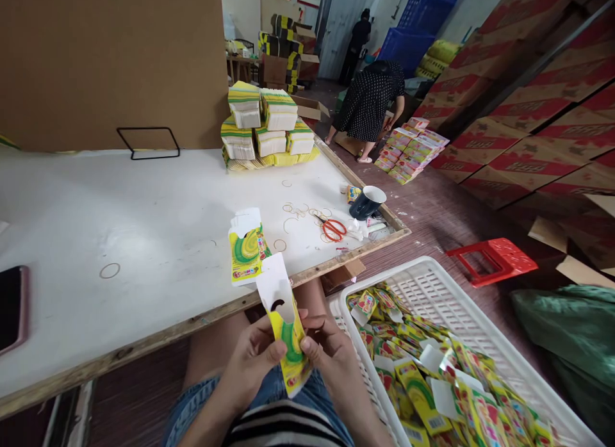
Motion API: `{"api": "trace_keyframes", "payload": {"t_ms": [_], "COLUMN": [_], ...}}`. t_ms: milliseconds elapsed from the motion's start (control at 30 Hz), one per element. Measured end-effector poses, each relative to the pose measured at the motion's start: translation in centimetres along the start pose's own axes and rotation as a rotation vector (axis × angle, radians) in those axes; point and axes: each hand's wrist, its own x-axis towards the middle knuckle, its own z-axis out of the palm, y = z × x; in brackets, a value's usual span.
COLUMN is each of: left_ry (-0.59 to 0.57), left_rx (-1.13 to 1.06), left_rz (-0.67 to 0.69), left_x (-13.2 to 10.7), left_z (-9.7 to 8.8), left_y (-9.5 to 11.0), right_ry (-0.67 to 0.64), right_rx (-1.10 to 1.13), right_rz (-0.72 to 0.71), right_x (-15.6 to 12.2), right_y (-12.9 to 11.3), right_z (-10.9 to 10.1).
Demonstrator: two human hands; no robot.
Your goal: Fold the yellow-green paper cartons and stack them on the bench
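Note:
Both hands hold one small yellow-and-green cardboard box (286, 332) over my lap, its white flaps pointing up toward the table edge. My left hand (250, 364) pinches its left side, fingers closed on it. My right hand (331, 352) grips its right side, thumb on the front. A second flat box blank (246, 245) of the same print lies on the white table (144, 223) just beyond. A white plastic crate (432, 287) at my right holds several folded boxes like it.
Stacks of bundled flat blanks (266, 127) stand at the table's far side. Rubber bands, red-handled scissors (332, 228) and a dark mug (368, 202) lie near the right corner. A phone (12, 306) lies at left. A red stool (494, 258) and a bending person (369, 104) are beyond.

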Motion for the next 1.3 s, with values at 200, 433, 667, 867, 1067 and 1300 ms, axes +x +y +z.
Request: {"api": "trace_keyframes", "payload": {"t_ms": [200,433,667,867,1067,1300], "left_ry": [0.254,0.257,-0.015,-0.055,0.003,-0.051], "left_rx": [0.193,0.337,0.369,0.303,0.567,0.56], "left_rz": [0.013,0.063,-0.052,-0.076,0.014,0.003], "left_x": [0.3,-0.7,-1.2,-0.9,-0.3,-0.5], "left_z": [0.8,1.2,-0.1,0.2,-0.4,0.1], "left_y": [-0.8,0.0,0.5,-0.2,-0.4,-0.9], "right_ry": [0.127,0.022,-0.24,-0.073,-0.206,-0.167], "right_rx": [-0.193,-0.242,-0.41,-0.389,-0.439,-0.511], "right_rz": [-0.02,-0.144,-0.183,-0.257,-0.281,-0.022], "right_x": [-0.6,-0.4,0.2,0.7,0.8,0.8], "right_y": [0.5,-0.6,-2.8,-1.7,-2.5,-2.6], "right_z": [0.4,-0.8,-2.7,-2.8,-4.0,-3.5]}}
